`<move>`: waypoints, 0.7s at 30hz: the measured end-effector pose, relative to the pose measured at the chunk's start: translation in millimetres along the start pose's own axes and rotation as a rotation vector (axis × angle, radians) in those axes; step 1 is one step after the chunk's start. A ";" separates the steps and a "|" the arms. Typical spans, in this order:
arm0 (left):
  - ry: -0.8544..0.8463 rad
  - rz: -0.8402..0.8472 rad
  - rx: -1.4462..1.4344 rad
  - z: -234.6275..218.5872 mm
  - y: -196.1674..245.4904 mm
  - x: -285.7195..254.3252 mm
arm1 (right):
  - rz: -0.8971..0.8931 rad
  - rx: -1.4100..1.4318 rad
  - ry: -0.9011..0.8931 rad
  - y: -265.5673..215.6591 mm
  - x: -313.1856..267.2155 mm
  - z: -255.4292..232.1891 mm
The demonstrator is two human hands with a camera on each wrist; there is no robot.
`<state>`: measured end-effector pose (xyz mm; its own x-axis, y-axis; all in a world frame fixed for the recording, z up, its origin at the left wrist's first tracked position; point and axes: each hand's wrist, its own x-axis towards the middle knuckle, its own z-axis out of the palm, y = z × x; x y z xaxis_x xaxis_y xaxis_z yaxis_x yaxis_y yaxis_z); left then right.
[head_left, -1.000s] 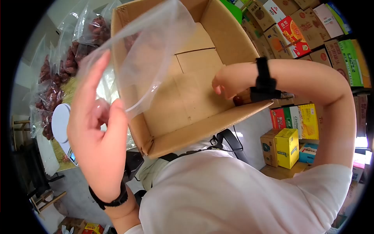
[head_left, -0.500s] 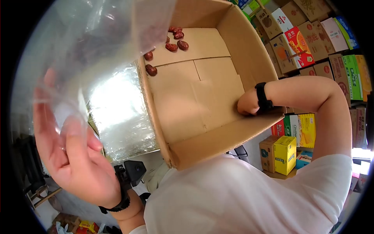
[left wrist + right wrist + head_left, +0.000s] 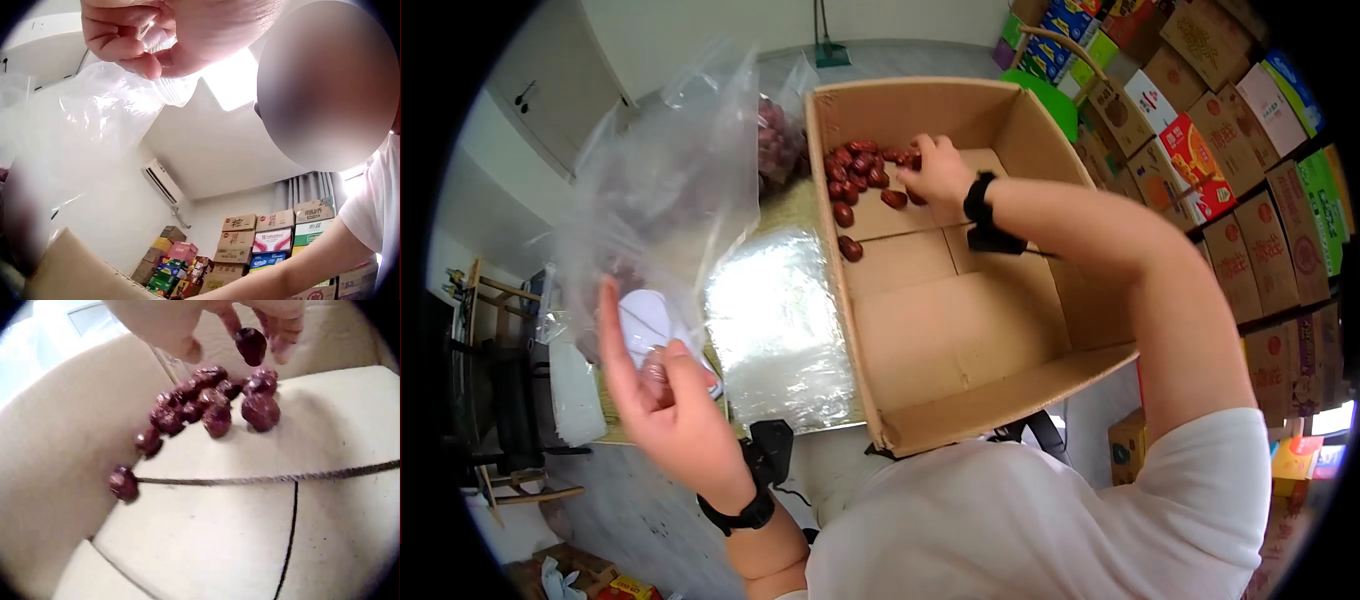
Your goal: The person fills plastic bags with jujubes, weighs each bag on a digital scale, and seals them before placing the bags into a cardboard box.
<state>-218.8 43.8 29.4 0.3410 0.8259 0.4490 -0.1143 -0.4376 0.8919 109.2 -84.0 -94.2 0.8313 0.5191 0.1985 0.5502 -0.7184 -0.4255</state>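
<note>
A clear plastic bag point(image 3: 675, 170) hangs upright from my left hand point(image 3: 665, 400). The thumb and curled fingers of that hand pinch its film, as the left wrist view shows from below at the bag point(image 3: 106, 94). My right hand point(image 3: 940, 175) reaches into the cardboard box point(image 3: 960, 330), over its far left corner. Between its bent fingers is a dark red date point(image 3: 251, 347), above the others. A cluster of wrinkled red dates point(image 3: 855, 170) lies on the box floor there, and one date point(image 3: 124, 484) sits apart by the left wall.
Silvery film point(image 3: 780, 330) covers the surface left of the box. A white scale point(image 3: 645, 320) stands behind the left hand. Bagged dates point(image 3: 780, 140) are at the back left. Stacked cartons point(image 3: 1190, 170) line the right side, with a green chair point(image 3: 1050, 100) near the far corner.
My right hand has moved from the near right corner of the box to the dates in the far left corner. The left hand and bag swung left, then back right; the head view shifted.
</note>
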 end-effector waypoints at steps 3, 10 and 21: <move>-0.064 -0.044 0.051 -11.6 -0.5 -1.2 | -0.007 0.097 -0.013 -2.2 -15.3 32.2; -0.246 -0.145 0.145 -30.2 -13.9 -8.5 | -0.249 -0.066 0.097 -23.0 -3.4 42.8; -0.414 -0.144 0.390 -39.5 -15.5 -23.2 | -0.372 -0.096 -0.091 -17.3 5.9 33.9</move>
<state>-261.8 45.5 7.3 0.6723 0.7139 0.1957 0.2857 -0.4942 0.8211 101.9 -52.7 -115.5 0.5658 0.7879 0.2432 0.8210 -0.5111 -0.2543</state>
